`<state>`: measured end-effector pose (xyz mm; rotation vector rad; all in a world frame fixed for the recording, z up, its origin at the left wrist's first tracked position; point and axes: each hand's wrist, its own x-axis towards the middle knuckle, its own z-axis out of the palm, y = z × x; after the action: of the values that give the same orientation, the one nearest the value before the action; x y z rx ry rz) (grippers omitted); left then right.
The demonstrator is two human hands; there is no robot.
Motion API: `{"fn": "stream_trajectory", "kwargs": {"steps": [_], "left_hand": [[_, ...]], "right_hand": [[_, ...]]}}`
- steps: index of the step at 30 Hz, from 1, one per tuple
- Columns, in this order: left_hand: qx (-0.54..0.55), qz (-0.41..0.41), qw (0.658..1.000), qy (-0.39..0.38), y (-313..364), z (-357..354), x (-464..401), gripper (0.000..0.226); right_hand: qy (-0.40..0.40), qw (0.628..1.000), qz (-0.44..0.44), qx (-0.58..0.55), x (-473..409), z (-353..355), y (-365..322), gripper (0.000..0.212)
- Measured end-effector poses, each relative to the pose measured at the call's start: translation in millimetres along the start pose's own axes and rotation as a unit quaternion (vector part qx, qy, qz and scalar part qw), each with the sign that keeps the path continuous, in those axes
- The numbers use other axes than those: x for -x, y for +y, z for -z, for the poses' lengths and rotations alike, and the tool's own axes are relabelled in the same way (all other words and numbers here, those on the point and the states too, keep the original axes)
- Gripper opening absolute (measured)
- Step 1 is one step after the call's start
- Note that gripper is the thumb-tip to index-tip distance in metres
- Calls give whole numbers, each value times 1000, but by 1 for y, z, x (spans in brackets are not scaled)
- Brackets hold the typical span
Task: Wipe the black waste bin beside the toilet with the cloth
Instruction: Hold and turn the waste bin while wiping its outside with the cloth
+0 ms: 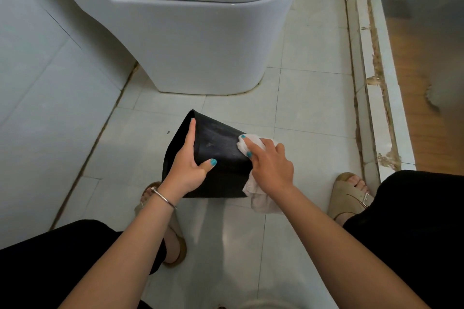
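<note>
The black waste bin (218,143) is tipped over and held above the tiled floor in front of the toilet, with dusty smears on its upturned side. My left hand (187,165) grips its left edge, fingers along the side and thumb on top. My right hand (270,163) presses a crumpled white cloth (247,142) against the bin's right side. Part of the cloth hangs down below my right wrist.
The white toilet (200,40) stands just beyond the bin with its lid down. A tiled wall (37,83) is on the left. A raised, stained threshold (376,83) runs along the right. My sandalled feet (351,195) rest on the floor on both sides.
</note>
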<state>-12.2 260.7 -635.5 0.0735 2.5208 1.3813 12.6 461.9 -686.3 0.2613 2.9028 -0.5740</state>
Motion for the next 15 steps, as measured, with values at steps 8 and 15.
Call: {"fn": "stream_trajectory", "kwargs": {"steps": [8, 15], "left_hand": [[-2, -8, 1000, -17, 5, -4, -4, 102], [-22, -3, 1000, 7, 6, -14, 3, 106]], "right_hand": [[-16, 989, -141, -40, 4, -9, 25, 43], [33, 998, -13, -54, 13, 11, -39, 41]]}}
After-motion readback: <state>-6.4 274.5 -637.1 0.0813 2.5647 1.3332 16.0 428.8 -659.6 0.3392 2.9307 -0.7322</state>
